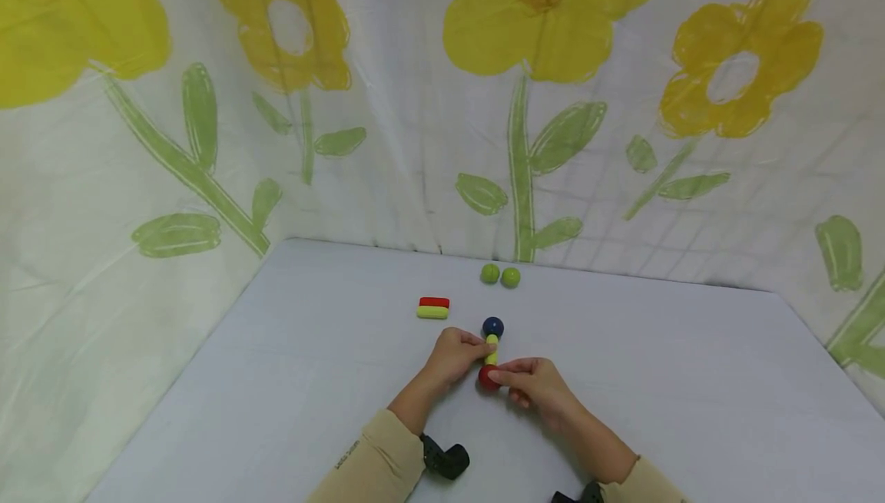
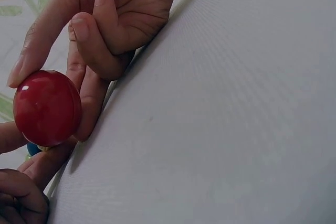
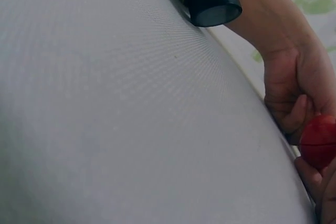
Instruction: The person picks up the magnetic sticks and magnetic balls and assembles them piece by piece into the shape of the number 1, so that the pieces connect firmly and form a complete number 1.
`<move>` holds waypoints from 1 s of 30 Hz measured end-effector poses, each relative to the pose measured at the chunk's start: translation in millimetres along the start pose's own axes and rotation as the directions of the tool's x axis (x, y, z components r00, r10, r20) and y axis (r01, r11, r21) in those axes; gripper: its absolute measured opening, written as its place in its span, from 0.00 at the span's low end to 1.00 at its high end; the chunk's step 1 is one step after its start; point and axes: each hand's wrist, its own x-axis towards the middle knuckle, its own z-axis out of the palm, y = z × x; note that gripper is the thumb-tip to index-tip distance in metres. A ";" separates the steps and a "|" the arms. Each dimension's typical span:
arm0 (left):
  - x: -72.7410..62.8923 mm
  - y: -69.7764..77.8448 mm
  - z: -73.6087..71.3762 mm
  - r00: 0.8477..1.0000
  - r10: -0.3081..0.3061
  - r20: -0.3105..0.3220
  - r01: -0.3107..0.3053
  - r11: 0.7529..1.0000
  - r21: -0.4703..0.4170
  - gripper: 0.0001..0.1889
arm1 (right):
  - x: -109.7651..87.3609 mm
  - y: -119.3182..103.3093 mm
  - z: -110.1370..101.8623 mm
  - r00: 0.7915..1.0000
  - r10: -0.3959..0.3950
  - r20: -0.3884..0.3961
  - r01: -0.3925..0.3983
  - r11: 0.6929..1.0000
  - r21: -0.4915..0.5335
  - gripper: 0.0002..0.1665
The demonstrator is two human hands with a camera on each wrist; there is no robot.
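Note:
Thumb and fingers of my left hand point(image 1: 452, 357) pinch a short yellow-green rod point(image 1: 492, 357) near its middle. At the rod's far end sits a dark blue ball point(image 1: 493, 326); a glossy red ball point(image 1: 487, 378) is at its near end. My right hand point(image 1: 542, 389) grips that red ball between thumb and fingers. Seen from the left wrist, the red ball point(image 2: 46, 109) hides most of the rod and the blue ball. In the right wrist view only part of the red ball point(image 3: 317, 142) shows, between the two hands.
A red rod point(image 1: 434, 302) and a yellow-green rod point(image 1: 432, 312) lie side by side, left of and beyond the hands. Two green balls point(image 1: 490, 273) rest near the white table's point(image 1: 657, 365) back edge. Behind it hangs a flowered curtain point(image 1: 394, 142). Dark cameras point(image 1: 445, 458) are strapped to both wrists.

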 end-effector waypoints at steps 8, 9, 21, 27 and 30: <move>-0.6 1.1 0.7 1.000 -0.007 -0.006 0.007 1.000 0.014 0.14 | 0.6 1.0 -2.1 1.000 -0.021 0.020 0.021 1.000 0.017 0.28; -0.8 1.3 0.6 1.000 -0.009 -0.006 0.009 1.000 0.014 0.15 | 0.5 0.8 -2.1 0.999 -0.026 0.021 0.025 0.999 0.019 0.28; -0.2 1.5 -0.4 1.000 0.001 -0.006 -0.001 1.000 0.005 0.16 | -1.3 -1.7 -1.8 0.999 -0.031 0.033 0.029 0.999 0.046 0.26; -0.7 2.3 -1.0 1.000 0.001 0.001 -0.001 1.000 0.007 0.16 | -1.5 -3.2 -1.7 0.999 -0.015 0.033 0.013 0.998 0.055 0.26; -0.2 2.0 -1.2 1.000 -0.002 0.004 0.002 1.000 0.007 0.16 | 2.2 0.5 -3.4 0.999 -0.010 0.034 0.008 0.998 0.063 0.27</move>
